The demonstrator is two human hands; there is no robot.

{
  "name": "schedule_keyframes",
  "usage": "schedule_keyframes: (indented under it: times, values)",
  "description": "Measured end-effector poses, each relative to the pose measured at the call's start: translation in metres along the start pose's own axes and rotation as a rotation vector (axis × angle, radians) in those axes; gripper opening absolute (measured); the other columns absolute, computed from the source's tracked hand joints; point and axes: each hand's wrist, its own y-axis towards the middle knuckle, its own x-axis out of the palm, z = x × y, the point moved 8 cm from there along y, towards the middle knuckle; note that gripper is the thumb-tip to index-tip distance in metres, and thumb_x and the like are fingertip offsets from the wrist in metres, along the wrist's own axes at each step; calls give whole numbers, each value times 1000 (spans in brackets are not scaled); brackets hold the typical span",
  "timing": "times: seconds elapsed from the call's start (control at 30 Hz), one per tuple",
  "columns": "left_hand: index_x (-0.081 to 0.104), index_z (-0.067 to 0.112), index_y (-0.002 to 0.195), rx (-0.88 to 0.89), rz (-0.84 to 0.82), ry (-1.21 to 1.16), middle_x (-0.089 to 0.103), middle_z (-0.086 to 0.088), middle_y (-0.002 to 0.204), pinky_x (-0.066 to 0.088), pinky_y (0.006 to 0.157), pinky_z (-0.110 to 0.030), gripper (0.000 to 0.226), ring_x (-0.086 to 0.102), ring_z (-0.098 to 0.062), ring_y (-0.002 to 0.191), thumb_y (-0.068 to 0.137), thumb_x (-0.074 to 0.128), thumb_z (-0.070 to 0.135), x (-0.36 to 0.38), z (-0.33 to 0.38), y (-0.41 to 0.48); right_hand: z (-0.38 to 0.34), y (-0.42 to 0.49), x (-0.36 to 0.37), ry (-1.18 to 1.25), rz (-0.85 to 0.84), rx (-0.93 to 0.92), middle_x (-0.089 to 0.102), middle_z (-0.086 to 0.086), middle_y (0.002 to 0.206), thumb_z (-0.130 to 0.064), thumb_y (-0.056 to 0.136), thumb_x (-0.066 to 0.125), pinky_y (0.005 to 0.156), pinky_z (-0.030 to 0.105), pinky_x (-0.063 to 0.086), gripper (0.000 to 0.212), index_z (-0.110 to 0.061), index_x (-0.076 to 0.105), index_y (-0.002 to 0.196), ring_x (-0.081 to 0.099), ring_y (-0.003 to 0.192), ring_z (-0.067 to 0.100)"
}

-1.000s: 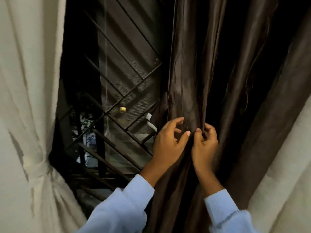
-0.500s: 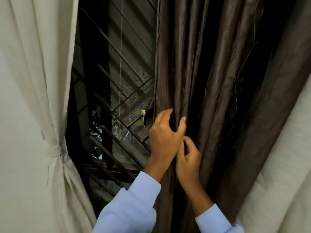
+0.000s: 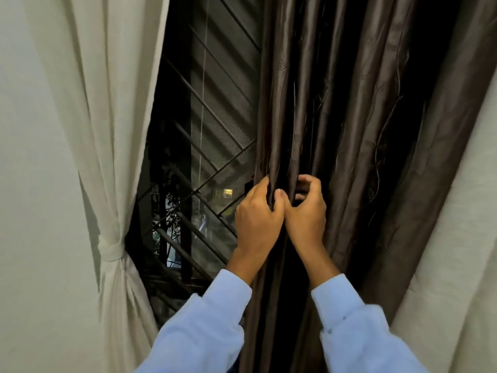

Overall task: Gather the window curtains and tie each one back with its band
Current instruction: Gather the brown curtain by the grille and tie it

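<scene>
A dark brown satin curtain [image 3: 349, 130] hangs in long folds right of the window. My left hand [image 3: 258, 214] grips its left-edge pleats, thumb and fingers curled round the cloth. Beside it and touching it, my right hand [image 3: 306, 211] curls its fingers round the neighbouring folds. On the left hangs a cream curtain [image 3: 107, 103], gathered and tied at mid height by its cream band [image 3: 111, 250]. No band for the brown curtain shows.
Between the curtains is the window [image 3: 209, 146] with a dark diagonal metal grille and mesh; lights and foliage show outside. A second cream curtain panel [image 3: 457, 265] hangs at the far right. Both forearms wear light blue sleeves.
The view has shifted, so the curtains sit further right. My right hand has come up level with my left and taken more folds. The left hand keeps its grip on the curtain edge.
</scene>
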Motion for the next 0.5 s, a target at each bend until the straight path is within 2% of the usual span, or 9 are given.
schedule_keyframes:
  times: [0.1, 0.2, 0.3, 0.4, 0.5]
  values:
    - [56, 11, 130, 9, -29, 22, 67, -5, 116, 53, 86, -36, 40, 64, -18, 103, 93, 54, 28, -2, 0, 2, -2, -9, -3, 40, 49, -2, 63, -18, 93, -32, 89, 69, 64, 27, 54, 27, -32, 54, 110, 61, 80, -6]
    - [61, 6, 124, 5, -22, 60, 69, -9, 110, 53, 82, -37, 37, 67, -24, 92, 91, 58, 24, -3, 1, 5, -1, -13, -6, 45, 48, -21, 62, -16, 85, -27, 90, 68, 59, 24, 52, 19, -29, 57, 106, 62, 71, -1]
    - [67, 0, 108, 8, -51, 110, 70, -14, 94, 52, 73, -36, 26, 66, -29, 83, 89, 54, 12, 0, -1, 7, 7, -8, -12, 41, 37, -3, 61, -13, 77, -20, 85, 72, 58, 24, 50, 16, -26, 60, 94, 58, 62, 3]
    - [69, -2, 106, 37, -54, 141, 70, -17, 90, 52, 70, -37, 25, 66, -31, 78, 86, 53, 3, -4, -4, 9, 22, 6, -29, 88, 80, 59, 56, -8, 63, -6, 77, 72, 58, 27, 45, 18, -19, 60, 82, 49, 52, 5]
    - [70, -3, 104, 21, 0, 209, 70, -19, 85, 52, 67, -35, 24, 66, -32, 72, 83, 57, -3, -21, -17, 18, 36, 20, -60, 106, 182, 107, 52, -8, 58, -1, 74, 70, 59, 25, 45, 23, -20, 60, 83, 47, 48, 5]
